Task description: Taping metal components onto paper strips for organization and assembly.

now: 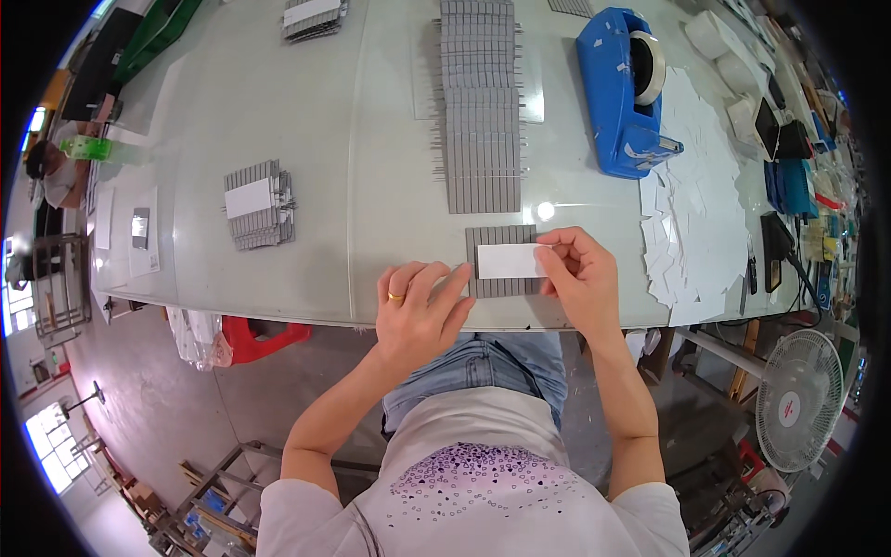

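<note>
Close to the table's front edge lies a small grey ribbed piece, made of narrow parallel strips. A blank white paper slip lies across its middle. My right hand pinches the slip's right end between thumb and fingers, at the piece's right edge. My left hand, with a ring on one finger, rests at the left edge of the ribbed piece; its fingers are bent and slightly apart, with nothing seen in them. Beyond the piece, a long overlapping row of similar grey ribbed pieces runs away from me.
A blue tape dispenser stands right of the row, beside a spread pile of white paper slips. Grey pieces with a white slip around them form a stack on the left and another stack farther back. A fan is at right.
</note>
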{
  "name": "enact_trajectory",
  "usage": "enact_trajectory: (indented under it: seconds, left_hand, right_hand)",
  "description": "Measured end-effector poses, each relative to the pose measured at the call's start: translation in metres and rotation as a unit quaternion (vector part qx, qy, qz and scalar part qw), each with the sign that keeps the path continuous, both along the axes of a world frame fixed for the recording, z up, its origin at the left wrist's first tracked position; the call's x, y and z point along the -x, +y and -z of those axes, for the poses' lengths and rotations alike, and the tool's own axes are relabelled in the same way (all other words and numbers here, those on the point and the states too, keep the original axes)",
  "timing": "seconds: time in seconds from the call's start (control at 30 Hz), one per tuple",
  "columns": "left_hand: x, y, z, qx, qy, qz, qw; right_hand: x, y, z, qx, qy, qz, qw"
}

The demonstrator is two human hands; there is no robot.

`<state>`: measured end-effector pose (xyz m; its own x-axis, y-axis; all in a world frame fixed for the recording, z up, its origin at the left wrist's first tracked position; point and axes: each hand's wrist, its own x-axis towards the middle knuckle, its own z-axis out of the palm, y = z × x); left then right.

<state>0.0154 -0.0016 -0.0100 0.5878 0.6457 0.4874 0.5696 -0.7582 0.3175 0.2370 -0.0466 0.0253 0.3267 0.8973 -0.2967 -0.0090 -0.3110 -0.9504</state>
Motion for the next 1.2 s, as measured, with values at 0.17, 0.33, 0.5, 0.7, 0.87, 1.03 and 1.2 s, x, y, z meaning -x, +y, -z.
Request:
enact_trajectory:
  seconds: [0.17,0.33,0.5,0.7,0.87,1.03,1.2]
  left_hand:
    - [-0.002,0.003,-0.002,-0.004,0.005,0.002,1.000]
    - [-0.001,0.002,-0.003,0.000,0.014,0.006,1.000]
    - [-0.001,0.000,-0.003,-0.004,0.018,0.003,1.000]
    - [-0.003,-0.001,-0.006,-0.030,0.061,0.000,0.998]
    - [-0.006,-0.001,-0.010,-0.034,0.070,0.003,0.997]
    - [0.001,-0.010,-0.011,-0.059,0.007,0.020,0.998]
    - [-0.061,0.000,-0.052,0.058,-0.149,0.053,0.986]
  right_hand:
    - [0.004,0.005,0.004,0.004,-0.023,-0.012,1.000]
    - [0.006,0.005,0.002,0.009,-0.039,-0.019,0.999]
    - [0.008,0.004,0.003,0.006,-0.053,-0.024,0.998]
    - [0.005,0.005,0.003,0.005,-0.051,-0.024,0.998]
    - [-0.037,0.008,-0.007,-0.040,-0.188,0.069,0.979]
    - [-0.091,0.029,-0.031,-0.146,-0.321,0.191,0.916]
    - [-0.129,0.059,-0.033,-0.187,-0.465,0.162,0.850]
